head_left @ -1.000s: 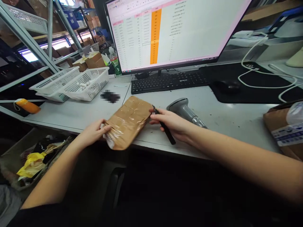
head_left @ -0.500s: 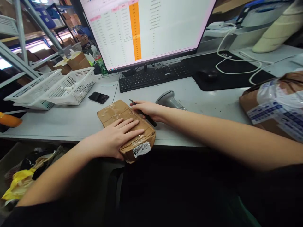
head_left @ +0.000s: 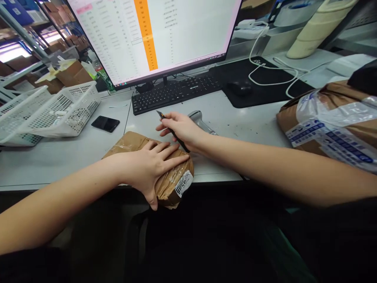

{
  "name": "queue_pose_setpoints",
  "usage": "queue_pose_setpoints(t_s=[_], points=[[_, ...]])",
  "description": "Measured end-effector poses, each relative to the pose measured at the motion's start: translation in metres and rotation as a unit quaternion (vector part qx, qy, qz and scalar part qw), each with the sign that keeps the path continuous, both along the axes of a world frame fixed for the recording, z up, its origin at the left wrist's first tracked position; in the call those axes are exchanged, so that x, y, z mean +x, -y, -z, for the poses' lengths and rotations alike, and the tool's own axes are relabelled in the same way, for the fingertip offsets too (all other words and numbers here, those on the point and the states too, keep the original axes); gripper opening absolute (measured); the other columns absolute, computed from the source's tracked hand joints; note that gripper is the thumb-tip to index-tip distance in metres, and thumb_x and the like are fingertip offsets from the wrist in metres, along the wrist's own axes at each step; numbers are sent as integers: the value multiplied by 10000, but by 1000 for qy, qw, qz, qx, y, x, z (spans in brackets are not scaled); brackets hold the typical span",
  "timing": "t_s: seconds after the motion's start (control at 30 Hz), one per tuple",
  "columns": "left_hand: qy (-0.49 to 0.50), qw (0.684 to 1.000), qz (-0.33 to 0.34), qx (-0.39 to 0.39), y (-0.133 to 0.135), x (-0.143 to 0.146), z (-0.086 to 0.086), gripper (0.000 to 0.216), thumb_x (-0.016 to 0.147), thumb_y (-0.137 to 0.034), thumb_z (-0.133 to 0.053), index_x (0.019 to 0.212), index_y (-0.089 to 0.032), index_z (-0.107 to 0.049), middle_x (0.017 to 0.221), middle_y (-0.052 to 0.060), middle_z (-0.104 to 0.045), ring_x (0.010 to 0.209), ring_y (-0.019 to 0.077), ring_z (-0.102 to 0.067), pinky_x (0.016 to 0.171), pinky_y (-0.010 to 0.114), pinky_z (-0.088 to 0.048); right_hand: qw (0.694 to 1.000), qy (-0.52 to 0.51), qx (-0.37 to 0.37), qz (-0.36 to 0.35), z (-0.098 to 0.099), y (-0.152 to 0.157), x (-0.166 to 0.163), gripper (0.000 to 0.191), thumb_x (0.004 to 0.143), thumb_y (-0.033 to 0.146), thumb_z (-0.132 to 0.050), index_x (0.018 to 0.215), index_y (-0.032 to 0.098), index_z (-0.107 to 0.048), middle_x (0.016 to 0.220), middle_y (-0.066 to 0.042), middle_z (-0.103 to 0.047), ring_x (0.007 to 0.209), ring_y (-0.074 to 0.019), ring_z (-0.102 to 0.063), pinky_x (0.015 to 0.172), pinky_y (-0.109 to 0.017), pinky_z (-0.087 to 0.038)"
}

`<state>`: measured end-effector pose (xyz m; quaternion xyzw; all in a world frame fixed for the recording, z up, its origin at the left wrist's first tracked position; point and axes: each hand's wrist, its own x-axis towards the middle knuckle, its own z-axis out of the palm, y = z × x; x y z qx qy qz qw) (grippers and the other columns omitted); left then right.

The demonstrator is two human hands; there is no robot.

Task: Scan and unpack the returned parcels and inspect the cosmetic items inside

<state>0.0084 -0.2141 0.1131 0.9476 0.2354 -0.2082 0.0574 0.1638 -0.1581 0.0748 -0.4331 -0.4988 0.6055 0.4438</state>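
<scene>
A brown cardboard box (head_left: 126, 142), wrapped in clear tape, lies at the front edge of the desk with its near end jutting past it. A white label (head_left: 184, 183) is stuck on that end. My left hand (head_left: 150, 165) presses on top of the box, fingers spread, thumb over the near side. Between the fingers of my right hand (head_left: 181, 129) is a black utility knife (head_left: 179, 140), blade out and pointing up to the left. The knife is just beyond the box, with its blade apart from it. Behind my right hand lies a grey barcode scanner (head_left: 203, 122), partly hidden.
A phone (head_left: 105, 123) and white perforated baskets (head_left: 70, 114) are on the left. Behind are a keyboard (head_left: 176, 91), a monitor (head_left: 165, 35) and a mouse (head_left: 240, 88) on a black mat (head_left: 250, 100). A larger taped parcel (head_left: 326, 122) sits at right.
The box has turned a little, its labelled end now facing more to the right. My right hand with the utility knife has lifted off the box's far side. The view has shifted right.
</scene>
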Motion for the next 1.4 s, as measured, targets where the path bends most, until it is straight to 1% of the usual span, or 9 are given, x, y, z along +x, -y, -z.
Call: queue_pose_setpoints(t_s=[0.1, 0.17, 0.27, 0.37, 0.47, 0.7, 1.0, 1.23, 1.4], points=[[10, 1000, -4, -5, 0, -3, -1, 1437, 503, -757, -822, 1632, -202, -126, 1667, 276, -155, 1519, 500, -163, 1177, 648, -192, 982, 60, 177, 5, -10, 18, 32, 54, 983, 217, -539, 1017, 192, -573, 864, -18, -725, 676, -110, -656, 455, -199, -380], [19, 1000, -4, -8, 1, -3, 0, 1383, 527, -756, -810, 1627, -229, -158, 1652, 271, -199, 1503, 499, -207, 1164, 650, -213, 940, 140, 310, 0, -9, 36, 57, 96, 984, 247, -555, 1031, 194, -620, 866, -20, -737, 705, -122, -667, 571, -233, -478], [48, 999, 5, -9, 1, -3, 3, 1294, 535, -691, -832, 1604, -266, -241, 1578, 255, -324, 1444, 497, -317, 1151, 679, -215, 809, 294, 509, -22, 3, 67, 88, 149, 983, 237, -575, 1083, 212, -684, 984, -47, -762, 854, -158, -693, 754, -295, -531], [96, 995, 13, -14, 1, -5, 9, 1205, 553, -601, -845, 1578, -273, -304, 1464, 235, -422, 1374, 485, -405, 1145, 696, -228, 652, 399, 644, -38, 22, 94, 103, 239, 978, 148, -559, 1181, 212, -668, 1031, -50, -770, 860, -162, -689, 730, -307, -524], [132, 991, 16, -27, 1, -9, 13, 1133, 565, -541, -847, 1555, -291, -357, 1473, 226, -398, 1384, 502, -375, 1123, 678, -299, 568, 419, 706, -56, 35, 108, 103, 210, 976, 124, -551, 1134, 188, -674, 1032, -48, -774, 832, -147, -686, 665, -298, -509], [162, 986, 16, -28, 4, -14, 15, 1062, 610, -533, -820, 1539, -255, -387, 1482, 233, -385, 1401, 482, -358, 1132, 644, -327, 533, 407, 741, -31, 43, 109, 89, 160, 957, 135, -575, 1013, 153, -724, 995, -49, -774, 789, -143, -667, 630, -295, -476], [172, 985, 13, -26, 4, -17, 18, 1125, 597, -520, -834, 1567, -244, -334, 1498, 236, -376, 1394, 484, -364, 1138, 655, -319, 518, 434, 737, -11, 40, 113, 86, 139, 950, 160, -580, 970, 189, -715, 963, -30, -763, 755, -136, -605, 608, -303, -411], [192, 981, 10, -29, 7, -19, 20, 1131, 647, -521, -803, 1588, -189, -270, 1495, 251, -369, 1412, 450, -356, 1165, 607, -321, 540, 456, 707, -30, 34, 107, 86, 157, 937, 134, -589, 943, 220, -720, 836, -26, -731, 717, -144, -581, 584, -312, -369], [214, 975, 3, -53, 8, -24, 24, 1354, 590, -560, -852, 1627, -157, -80, 1529, 268, -342, 1414, 462, -355, 1166, 591, -342, 538, 504, 676, 0, 28, 93, 109, 198, 958, 115, -577, 1055, 214, -718, 919, -31, -754, 767, -157, -613, 626, -317, -394]])
